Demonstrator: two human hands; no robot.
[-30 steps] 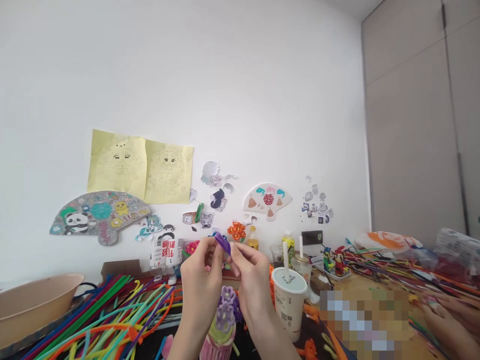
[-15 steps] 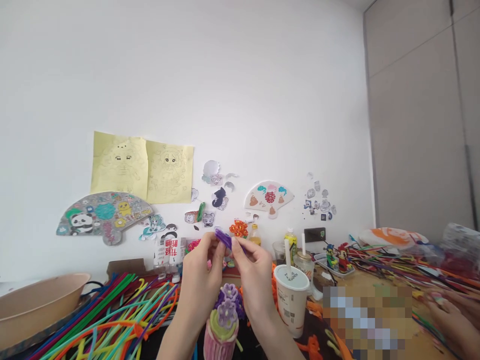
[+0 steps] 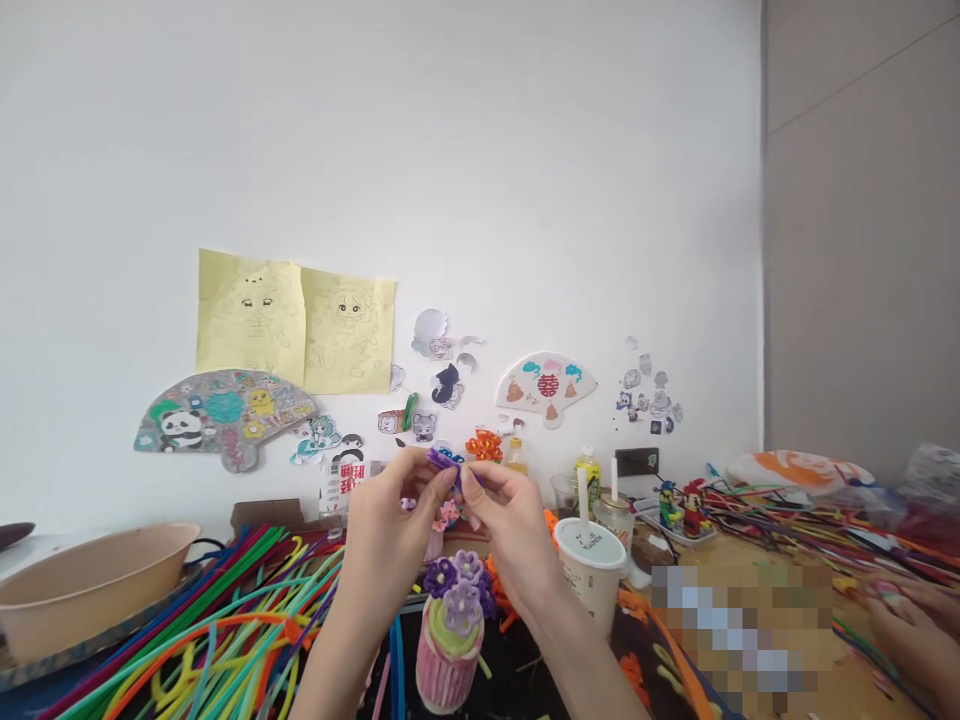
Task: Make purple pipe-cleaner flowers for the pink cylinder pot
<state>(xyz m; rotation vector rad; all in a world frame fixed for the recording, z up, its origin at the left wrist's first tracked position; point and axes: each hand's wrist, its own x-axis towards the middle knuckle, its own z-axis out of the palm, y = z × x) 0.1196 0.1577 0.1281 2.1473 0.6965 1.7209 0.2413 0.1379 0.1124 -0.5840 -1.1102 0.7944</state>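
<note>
Between my two hands, in the head view, is a bent purple pipe cleaner (image 3: 444, 460). My left hand (image 3: 401, 530) pinches it from the left with thumb and fingers. My right hand (image 3: 506, 520) pinches it from the right, the thumb pressed close to the left thumb. Below my wrists stands a pink pot (image 3: 448, 670) of ribbed pipe cleaners with a pale green top. Several purple pipe-cleaner flowers (image 3: 463, 605) sit in it. An orange pipe-cleaner flower (image 3: 484, 445) shows behind my hands.
A heap of coloured pipe cleaners (image 3: 225, 630) and a tan basin (image 3: 97, 575) lie at left. To the right stand a lidded cup with straw (image 3: 592, 575) and a glass jar (image 3: 616, 520). Another person's hand (image 3: 911, 630) is at the far right. Paper fans (image 3: 547, 390) hang on the wall.
The view has shifted, so the wall items sit slightly further right and higher. My hands have come a little lower and still pinch the purple pipe cleaner. More of the pink pot shows.
</note>
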